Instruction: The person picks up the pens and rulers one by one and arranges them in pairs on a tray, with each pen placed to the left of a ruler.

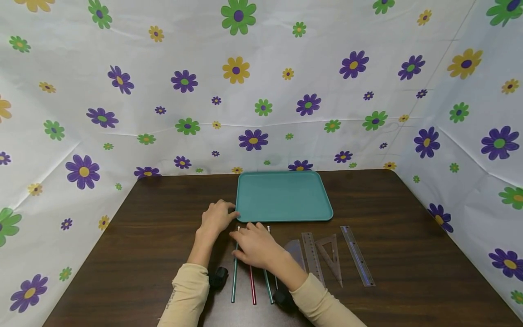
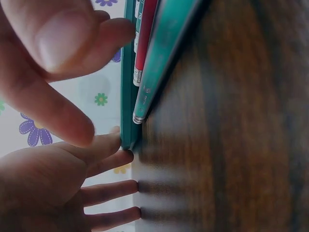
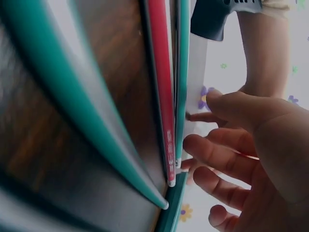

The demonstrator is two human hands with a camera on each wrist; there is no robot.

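Observation:
My left hand (image 1: 215, 219) is at the near left corner of the teal tray (image 1: 284, 197), its thumb at the rim and its fingers spread and fairly straight in the left wrist view. Above the pencils is my right hand (image 1: 257, 245), its fingers loosely bent with nothing between them. A green pencil (image 1: 234, 281), a red pencil (image 1: 253, 287) and another green pencil (image 1: 268, 286) lie side by side under it, pointing towards the tray. Beside them lies a slim pale stick (image 1: 276, 282), mostly hidden by the right hand and arm.
Right of the pencils lie a clear protractor (image 1: 295, 250), a clear ruler (image 1: 313, 256), a clear set square (image 1: 333, 254) and a longer ruler (image 1: 357, 256) with a bluish strip. The dark wooden table (image 1: 416, 254) meets a flowered sheet (image 1: 196, 100) behind and at both sides.

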